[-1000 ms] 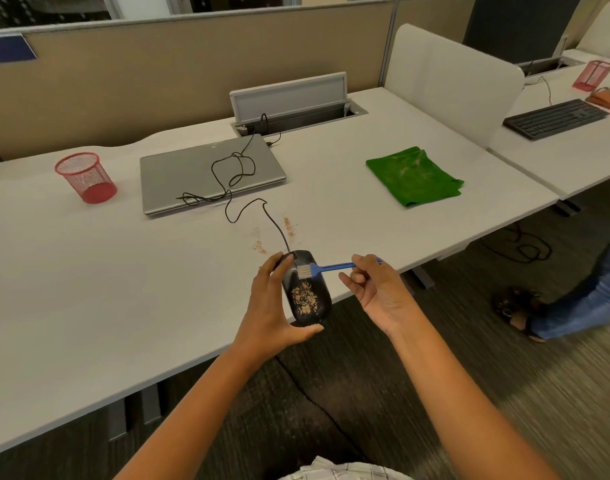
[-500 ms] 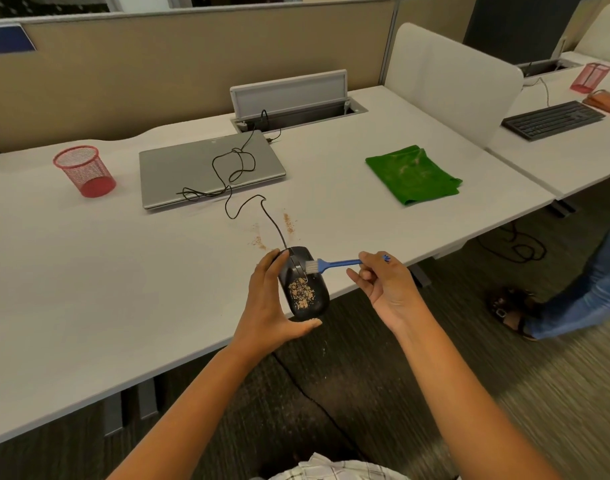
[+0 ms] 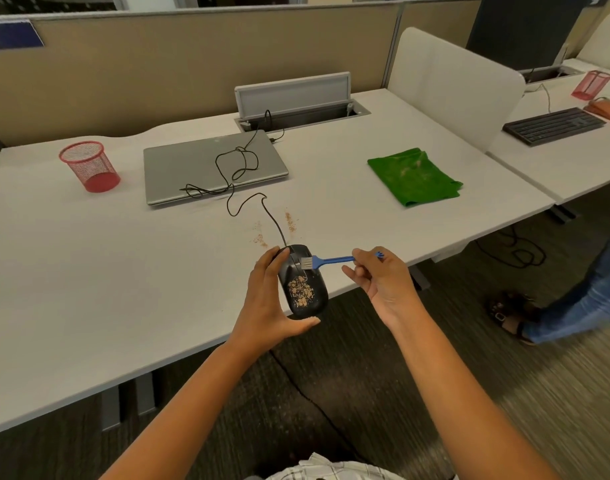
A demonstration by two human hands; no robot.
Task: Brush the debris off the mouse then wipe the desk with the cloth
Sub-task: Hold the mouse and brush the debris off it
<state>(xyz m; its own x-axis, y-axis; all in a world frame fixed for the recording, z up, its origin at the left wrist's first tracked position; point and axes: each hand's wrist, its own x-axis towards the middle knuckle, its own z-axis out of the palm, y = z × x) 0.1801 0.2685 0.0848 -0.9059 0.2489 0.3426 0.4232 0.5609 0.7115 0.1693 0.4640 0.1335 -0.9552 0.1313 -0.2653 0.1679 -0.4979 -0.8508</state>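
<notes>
Black corded mouse [image 3: 301, 282] sits gripped in your left hand [image 3: 267, 306]; your right hand [image 3: 379, 275] pinches the small blue brush [image 3: 326, 261], whose bristles have edged toward the tan debris [image 3: 300, 290], still unswept.

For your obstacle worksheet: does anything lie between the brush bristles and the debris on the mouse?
Nothing visible does. The brush, pinched by the right hand, has its bristles on the mouse just above the debris; only bare black shell lies between. The left hand grips the mouse's sides.

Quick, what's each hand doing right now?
Left hand: holds the black mouse, debris on top.
Right hand: pinches the blue brush, bristles at the mouse's front.
</notes>
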